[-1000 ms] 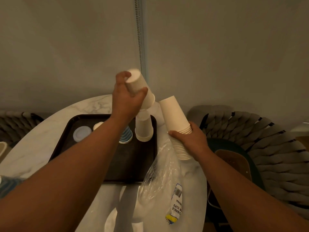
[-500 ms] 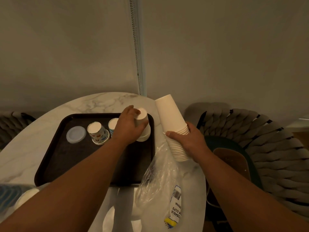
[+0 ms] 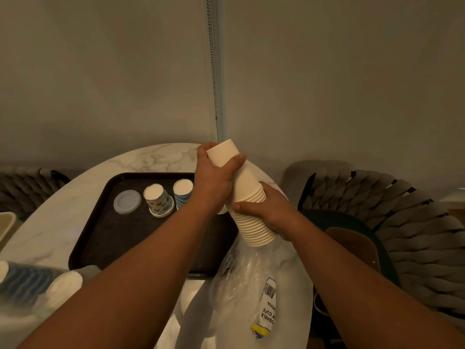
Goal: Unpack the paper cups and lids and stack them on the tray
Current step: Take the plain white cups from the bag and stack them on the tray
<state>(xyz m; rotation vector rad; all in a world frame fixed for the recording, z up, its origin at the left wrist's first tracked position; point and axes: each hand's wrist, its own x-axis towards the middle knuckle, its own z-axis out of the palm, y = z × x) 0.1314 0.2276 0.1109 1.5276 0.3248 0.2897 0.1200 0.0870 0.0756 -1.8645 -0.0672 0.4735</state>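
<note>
One tall stack of white cups, upside down & tilted, is held above the right edge of the tray. Right hand grips the stack's ribbed rims low down; left hand is wrapped round the top cup. Plastic bag hangs off the stack's bottom, over the table near its front edge. On the tray's far side: lid, 2 patterned cups (both upside down). Tray's near half is bare. Woven chair at right.
</note>
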